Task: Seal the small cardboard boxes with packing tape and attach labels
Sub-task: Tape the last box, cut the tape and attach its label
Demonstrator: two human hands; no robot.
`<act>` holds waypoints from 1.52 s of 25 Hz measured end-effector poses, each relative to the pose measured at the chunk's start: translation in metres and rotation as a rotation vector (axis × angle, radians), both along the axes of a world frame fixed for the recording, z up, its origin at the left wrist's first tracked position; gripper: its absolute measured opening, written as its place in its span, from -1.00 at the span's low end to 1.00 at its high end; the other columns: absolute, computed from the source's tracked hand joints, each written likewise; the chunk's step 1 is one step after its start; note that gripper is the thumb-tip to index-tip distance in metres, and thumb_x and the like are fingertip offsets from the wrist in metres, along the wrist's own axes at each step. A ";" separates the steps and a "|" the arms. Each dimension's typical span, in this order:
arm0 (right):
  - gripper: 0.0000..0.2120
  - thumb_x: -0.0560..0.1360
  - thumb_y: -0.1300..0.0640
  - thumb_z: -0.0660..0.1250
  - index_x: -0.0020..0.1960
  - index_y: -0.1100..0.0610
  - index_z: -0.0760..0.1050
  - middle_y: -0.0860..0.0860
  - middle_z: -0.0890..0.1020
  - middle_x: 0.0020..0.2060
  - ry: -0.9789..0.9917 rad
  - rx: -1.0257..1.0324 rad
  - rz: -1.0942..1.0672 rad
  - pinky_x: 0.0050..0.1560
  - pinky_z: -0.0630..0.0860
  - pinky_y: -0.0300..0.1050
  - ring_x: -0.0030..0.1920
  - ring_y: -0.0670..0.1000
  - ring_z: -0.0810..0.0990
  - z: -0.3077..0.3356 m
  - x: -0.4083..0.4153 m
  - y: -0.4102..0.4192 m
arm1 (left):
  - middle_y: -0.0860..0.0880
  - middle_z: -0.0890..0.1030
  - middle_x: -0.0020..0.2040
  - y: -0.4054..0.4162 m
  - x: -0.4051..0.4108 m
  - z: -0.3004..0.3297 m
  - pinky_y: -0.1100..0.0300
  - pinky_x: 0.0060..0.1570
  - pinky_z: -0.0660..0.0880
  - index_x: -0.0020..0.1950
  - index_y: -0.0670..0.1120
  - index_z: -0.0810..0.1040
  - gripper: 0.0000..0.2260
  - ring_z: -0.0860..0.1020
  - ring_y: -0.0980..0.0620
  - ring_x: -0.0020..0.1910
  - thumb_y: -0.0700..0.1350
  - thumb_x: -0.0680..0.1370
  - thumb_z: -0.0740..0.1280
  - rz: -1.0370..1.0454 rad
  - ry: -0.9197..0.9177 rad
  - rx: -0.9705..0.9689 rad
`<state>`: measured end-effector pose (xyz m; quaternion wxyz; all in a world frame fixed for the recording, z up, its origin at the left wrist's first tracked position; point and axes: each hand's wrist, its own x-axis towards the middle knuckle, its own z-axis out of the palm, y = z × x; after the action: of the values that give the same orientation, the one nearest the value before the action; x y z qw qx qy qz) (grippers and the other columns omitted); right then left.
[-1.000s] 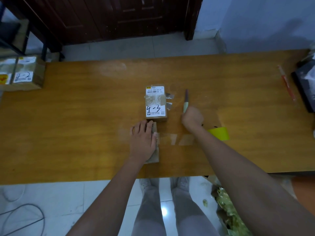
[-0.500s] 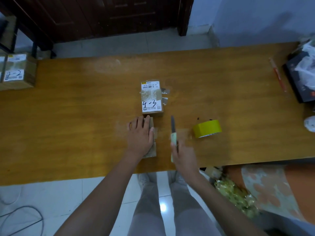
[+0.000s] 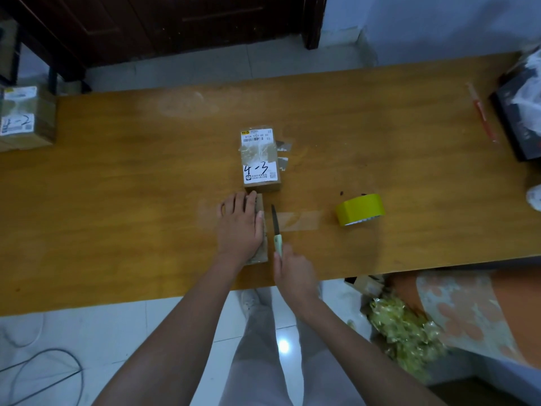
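A small brown cardboard box (image 3: 261, 230) lies near the front edge of the long orange-brown wooden table (image 3: 117, 200), mostly covered by the left hand (image 3: 240, 227), which presses down flat on its top with fingers straight and together. A strip of clear packing tape (image 3: 298, 220) runs from the box's right side across the tabletop toward a roll of yellow packing tape (image 3: 359, 209) standing on its edge, well apart from the box. The right hand (image 3: 294, 271) has its fingers curled round the pale green handle of a small knife (image 3: 276, 230); the dark blade points away from the person and lies just beside the box's right edge, over the near end of the tape strip.

Directly beyond the covered box, almost touching it, sits a second small cardboard box with a white label marked "4-3" (image 3: 260, 159), already taped, with loose tape ends sticking out on its right side. At the table's far left edge stands a larger labelled cardboard parcel (image 3: 26, 118). Toward the right end lie a thin red pen (image 3: 483, 112) and a black box under crumpled white plastic (image 3: 521, 106).
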<state>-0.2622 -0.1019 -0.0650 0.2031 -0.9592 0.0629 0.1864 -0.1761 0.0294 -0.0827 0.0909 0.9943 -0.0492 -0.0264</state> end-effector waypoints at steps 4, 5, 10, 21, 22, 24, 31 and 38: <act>-0.79 0.65 -0.03 0.06 0.07 0.06 0.38 -0.11 0.41 -0.41 -0.017 -0.037 0.003 -0.55 0.15 -0.30 -0.50 -0.12 0.38 -0.001 -0.001 0.004 | -0.13 0.46 0.31 -0.001 -0.001 0.002 -0.09 0.27 0.32 0.41 -0.12 0.39 -0.56 0.39 -0.12 0.29 0.04 0.61 0.04 -0.001 -0.012 -0.004; -0.79 0.65 -0.03 0.06 0.07 0.07 0.39 -0.10 0.42 -0.40 -0.018 -0.042 0.004 -0.54 0.17 -0.29 -0.49 -0.11 0.38 -0.001 0.000 0.005 | -0.14 0.46 0.31 -0.001 -0.001 0.003 -0.09 0.27 0.32 0.41 -0.13 0.39 -0.55 0.39 -0.13 0.29 0.04 0.61 0.04 -0.001 -0.012 -0.006; -0.79 0.66 0.02 0.05 0.08 0.10 0.39 0.00 0.61 -0.28 0.005 -0.042 0.001 -0.39 0.38 -0.20 -0.39 -0.04 0.51 -0.001 0.003 0.010 | -0.14 0.45 0.32 -0.002 -0.002 0.005 -0.11 0.28 0.32 0.42 -0.13 0.38 -0.55 0.38 -0.13 0.31 0.04 0.61 0.02 -0.003 0.009 -0.006; -0.79 0.66 0.04 0.06 0.07 0.13 0.40 0.00 0.58 -0.30 -0.002 -0.022 -0.015 -0.39 0.40 -0.18 -0.38 0.00 0.55 -0.001 0.005 0.011 | -0.14 0.44 0.34 -0.002 0.000 0.005 -0.12 0.31 0.30 0.43 -0.12 0.37 -0.53 0.36 -0.12 0.33 0.05 0.61 -0.01 -0.003 0.021 -0.016; -0.79 0.66 0.04 0.06 0.07 0.13 0.40 0.02 0.61 -0.28 0.007 -0.019 -0.018 -0.38 0.43 -0.16 -0.35 0.02 0.59 -0.001 0.006 0.012 | -0.13 0.44 0.34 -0.002 0.001 0.005 -0.11 0.30 0.30 0.43 -0.12 0.37 -0.54 0.37 -0.12 0.33 0.05 0.61 0.00 -0.003 0.021 -0.016; -0.79 0.66 0.04 0.05 0.06 0.13 0.40 0.03 0.63 -0.27 0.002 -0.012 -0.007 -0.38 0.41 -0.17 -0.35 0.02 0.59 -0.002 0.002 0.013 | -0.13 0.44 0.33 -0.001 -0.001 0.004 -0.11 0.30 0.30 0.43 -0.12 0.37 -0.54 0.36 -0.12 0.33 0.04 0.61 0.01 -0.004 0.023 -0.006; -0.75 0.66 0.01 0.03 0.09 0.13 0.40 0.08 0.65 -0.19 0.063 0.010 0.002 -0.27 0.51 -0.08 -0.23 0.10 0.65 -0.003 -0.012 0.014 | -0.12 0.42 0.36 0.000 0.000 0.003 -0.12 0.33 0.28 0.45 -0.11 0.34 -0.54 0.34 -0.12 0.36 0.05 0.62 0.00 0.002 0.047 -0.004; -0.70 0.64 -0.10 0.00 0.12 0.06 0.39 -0.02 0.59 -0.27 -0.027 0.041 0.009 -0.35 0.46 -0.14 -0.33 -0.01 0.58 0.023 -0.020 -0.013 | -0.09 0.45 0.33 0.012 0.000 0.002 -0.06 0.31 0.30 0.40 -0.11 0.38 -0.60 0.36 -0.08 0.33 0.00 0.61 0.11 0.009 -0.004 -0.196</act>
<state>-0.2823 -0.1151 -0.0418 0.2228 -0.9575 0.0519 0.1757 -0.1763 0.0409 -0.0806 0.1879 0.9809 -0.0472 -0.0189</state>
